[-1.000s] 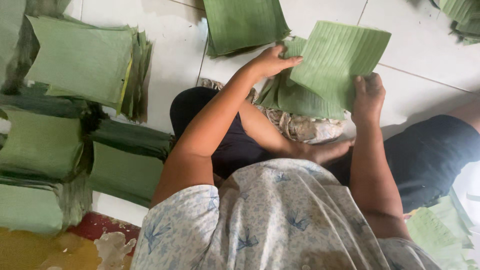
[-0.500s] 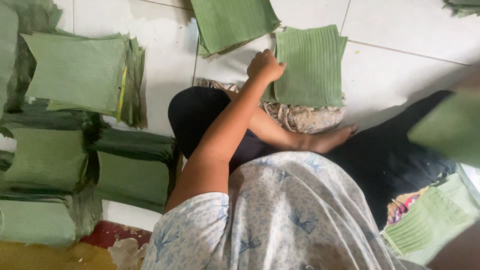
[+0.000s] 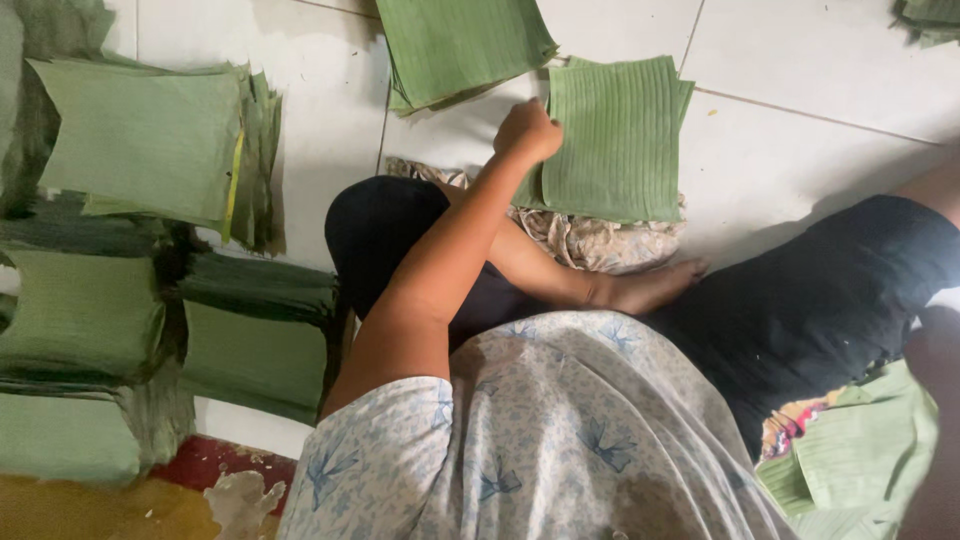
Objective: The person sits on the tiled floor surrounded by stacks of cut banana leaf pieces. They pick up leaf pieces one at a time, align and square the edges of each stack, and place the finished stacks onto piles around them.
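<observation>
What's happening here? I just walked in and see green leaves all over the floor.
A person sits cross-legged on a white tiled floor, sorting cut banana-leaf sheets. Their left hand presses on the edge of a small stack of leaf squares that lies on a patterned cloth. The right hand is mostly out of view at the lower right, near loose leaves. Tall stacked piles stand to the left.
</observation>
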